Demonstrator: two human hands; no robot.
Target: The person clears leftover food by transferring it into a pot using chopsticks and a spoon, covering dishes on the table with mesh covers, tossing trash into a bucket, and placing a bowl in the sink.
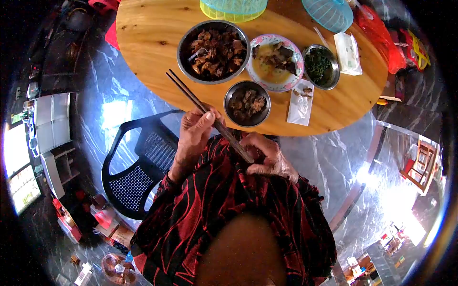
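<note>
Dark wooden chopsticks slant from the table's edge down towards the chest, thin tips at the upper left. My left hand is closed around their middle, thumb on top. At their thick lower end, my right hand is closed with curled fingers. Just beyond the hands, a small metal bowl of meat pieces stands near the table's edge. Behind it are a large metal bowl of dark braised meat, a floral plate with food in yellowish liquid, and a metal bowl of greens.
On the wooden table lie a tissue pack, a white paper with scraps and mesh covers. A red plastic bag hangs at the right edge. A black chair stands at the left.
</note>
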